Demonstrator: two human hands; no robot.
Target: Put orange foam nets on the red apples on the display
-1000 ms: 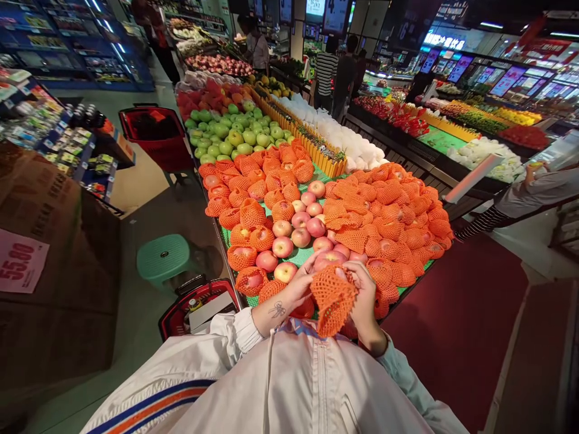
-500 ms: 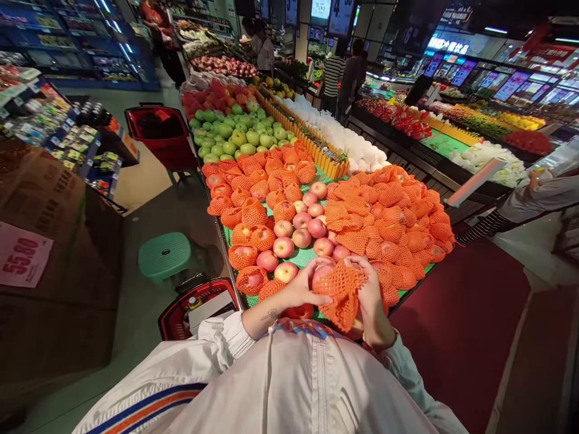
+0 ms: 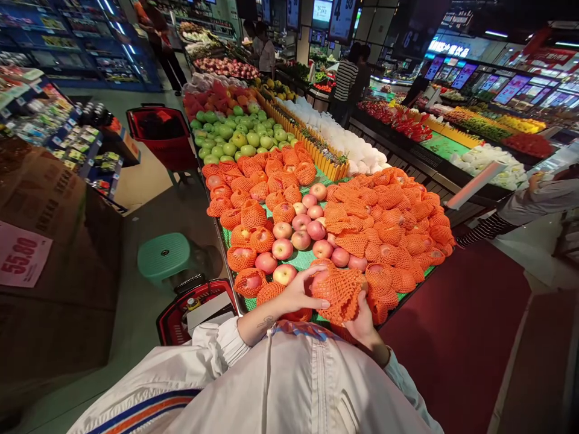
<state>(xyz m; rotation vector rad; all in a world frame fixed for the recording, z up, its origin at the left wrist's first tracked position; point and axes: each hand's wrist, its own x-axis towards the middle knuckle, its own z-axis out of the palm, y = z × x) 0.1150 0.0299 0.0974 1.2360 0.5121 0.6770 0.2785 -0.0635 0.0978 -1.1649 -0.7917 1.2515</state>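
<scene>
Close to my body, an apple (image 3: pixel 320 276) sits partly inside an orange foam net sleeve (image 3: pixel 340 295). My left hand (image 3: pixel 301 294) wraps round the apple's left side, thumb in front. On the other side, my right hand (image 3: pixel 362 319) grips the lower right part of the sleeve. Just beyond my hands lie bare apples (image 3: pixel 301 240) on a green mat (image 3: pixel 303 260). Netted apples (image 3: pixel 389 211) are heaped to the right, and more netted apples (image 3: pixel 253 214) are on the left.
Green fruit (image 3: pixel 239 132) fills the display's far left part. A red shopping basket (image 3: pixel 169 328) and a green stool (image 3: pixel 163 256) stand left of the display. Another red basket (image 3: pixel 158 129) is farther back. People stand in the background, one (image 3: pixel 538 196) at the right.
The net sleeve now covers more of the apple and sits smoother round it. My right hand has moved down from the sleeve's upper edge to its lower right side.
</scene>
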